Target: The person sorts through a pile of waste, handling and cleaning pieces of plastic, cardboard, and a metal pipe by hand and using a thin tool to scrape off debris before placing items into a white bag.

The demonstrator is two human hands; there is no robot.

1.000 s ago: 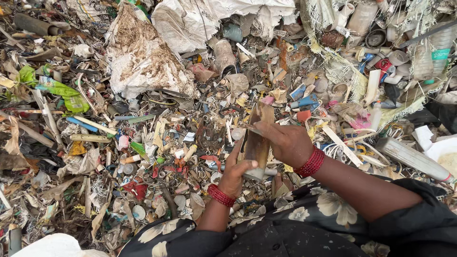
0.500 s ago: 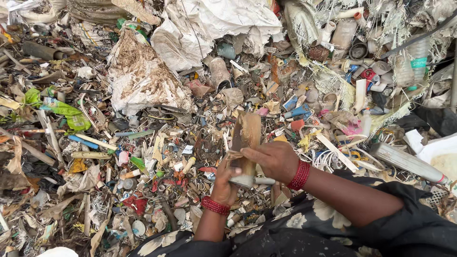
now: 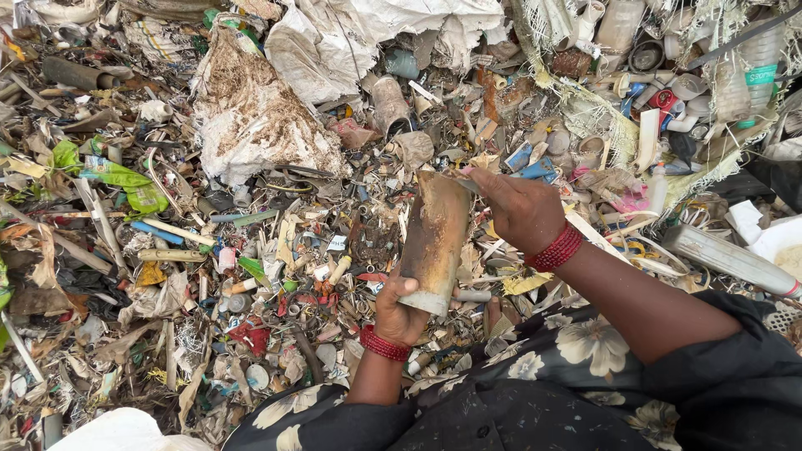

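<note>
The left hand (image 3: 399, 311) grips the bottom of a rusty, dirt-caked pipe section (image 3: 434, 242) held upright above the plastic scrap heap (image 3: 251, 250), while the right hand (image 3: 518, 209) pinches its top rim, where a jagged edge could likely cut bare fingers.

— What is worn on the arms?
— A stack of red bangles sits at the wrist of the left hand (image 3: 399, 311) and of the right hand (image 3: 520, 209).
— And the clothing?
— Black fabric printed with pale cream flowers, sleeves bunched above the forearms.
</note>
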